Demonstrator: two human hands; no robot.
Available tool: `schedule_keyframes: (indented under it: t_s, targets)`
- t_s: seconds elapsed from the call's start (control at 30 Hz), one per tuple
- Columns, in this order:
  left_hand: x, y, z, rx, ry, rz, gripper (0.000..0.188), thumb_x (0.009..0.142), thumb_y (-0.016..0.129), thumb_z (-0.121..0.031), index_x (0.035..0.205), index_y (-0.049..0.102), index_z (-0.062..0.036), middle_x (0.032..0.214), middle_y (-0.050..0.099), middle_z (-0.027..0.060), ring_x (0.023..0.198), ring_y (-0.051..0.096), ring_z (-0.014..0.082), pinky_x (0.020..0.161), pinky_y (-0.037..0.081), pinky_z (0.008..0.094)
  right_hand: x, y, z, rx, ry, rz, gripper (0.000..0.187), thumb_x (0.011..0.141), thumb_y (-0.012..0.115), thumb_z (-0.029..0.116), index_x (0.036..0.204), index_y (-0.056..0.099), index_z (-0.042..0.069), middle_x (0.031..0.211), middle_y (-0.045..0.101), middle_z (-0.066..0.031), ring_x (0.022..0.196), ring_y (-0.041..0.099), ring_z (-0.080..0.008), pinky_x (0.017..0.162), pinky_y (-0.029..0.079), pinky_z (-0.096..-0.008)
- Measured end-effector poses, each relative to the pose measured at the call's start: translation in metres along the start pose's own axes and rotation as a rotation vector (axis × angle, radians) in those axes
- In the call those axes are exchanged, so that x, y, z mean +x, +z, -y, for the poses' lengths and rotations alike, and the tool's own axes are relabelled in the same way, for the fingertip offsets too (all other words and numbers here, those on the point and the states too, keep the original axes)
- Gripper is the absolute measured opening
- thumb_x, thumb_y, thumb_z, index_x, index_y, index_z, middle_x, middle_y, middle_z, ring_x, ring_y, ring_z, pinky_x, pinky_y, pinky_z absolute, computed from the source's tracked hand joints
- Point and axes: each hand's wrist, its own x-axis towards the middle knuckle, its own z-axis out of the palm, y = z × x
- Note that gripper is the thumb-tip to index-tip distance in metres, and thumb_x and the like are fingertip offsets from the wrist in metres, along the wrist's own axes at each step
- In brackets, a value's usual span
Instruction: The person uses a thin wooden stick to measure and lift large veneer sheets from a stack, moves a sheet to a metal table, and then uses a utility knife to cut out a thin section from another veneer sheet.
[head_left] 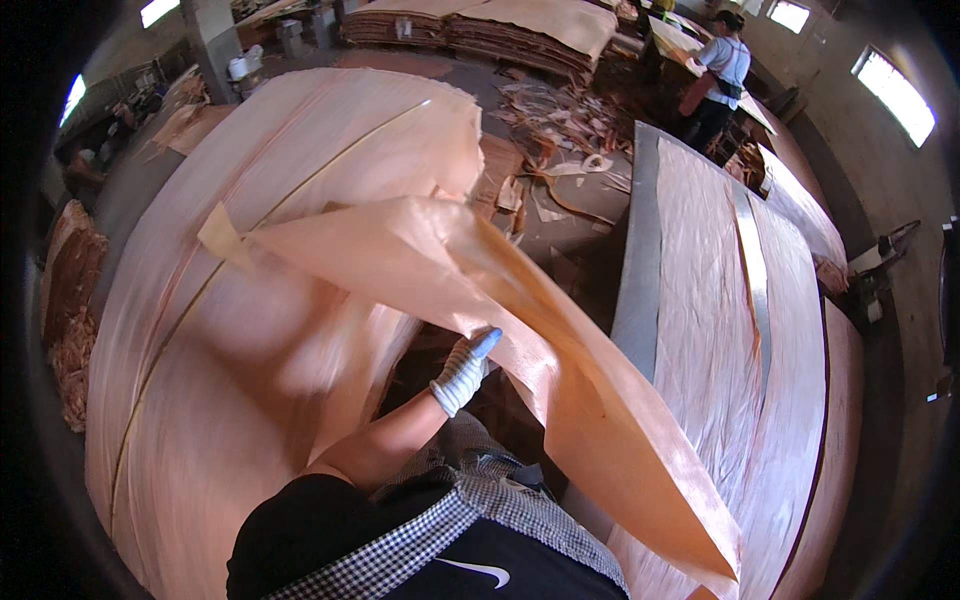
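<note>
My left hand [466,370], in a pale knitted glove with a blue thumb tip, is closed on the near edge of a large thin wood veneer sheet [590,400]. The sheet is lifted, curved and folded along its length. It reaches from over the left veneer stack [200,400] across my front to the lower right. One corner, at the far left end, sticks up. My right hand does not show; the sheet covers much of that side. A long thin stick [330,160] lies along the left stack.
On the right is a table [640,220] with wrinkled veneer [700,270] laid over it. Torn veneer scraps [560,130] litter the floor ahead, before more stacked veneer [520,40]. At the far right a co-worker [722,75] stands at another table. A pillar [212,45] rises far left.
</note>
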Motion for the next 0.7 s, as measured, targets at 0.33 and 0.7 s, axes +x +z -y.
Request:
schedule_keyframes:
  t_s: [0.33, 0.7]
  targets:
    - [0.321, 0.192, 0.038, 0.254, -0.188, 0.308, 0.032, 0.087, 0.059, -0.028, 0.108, 0.059, -0.0049, 0.104, 0.059, 0.0018, 0.094, 0.056, 0.0123, 0.084, 0.047, 0.0276, -0.010, -0.019, 0.098, 0.254, 0.366, -0.171, 0.037, 0.078, 0.060, 0.039, 0.089, 0.067, 0.004, 0.071, 0.065, -0.0139, 0.055, 0.061, -0.0306, 0.050, 0.052, -0.0492]
    - [0.550, 0.530, 0.070, 0.453, 0.378, 0.883, 0.032, 0.083, 0.059, -0.032, 0.092, 0.062, -0.0023, 0.083, 0.063, 0.0076, 0.074, 0.057, 0.0183, 0.069, 0.047, 0.0327, -0.097, 0.086, 0.334, 0.273, 0.500, 0.137, 0.033, 0.080, 0.060, 0.033, 0.093, 0.065, 0.003, 0.075, 0.065, -0.0141, 0.064, 0.060, -0.0301, 0.057, 0.051, -0.0484]
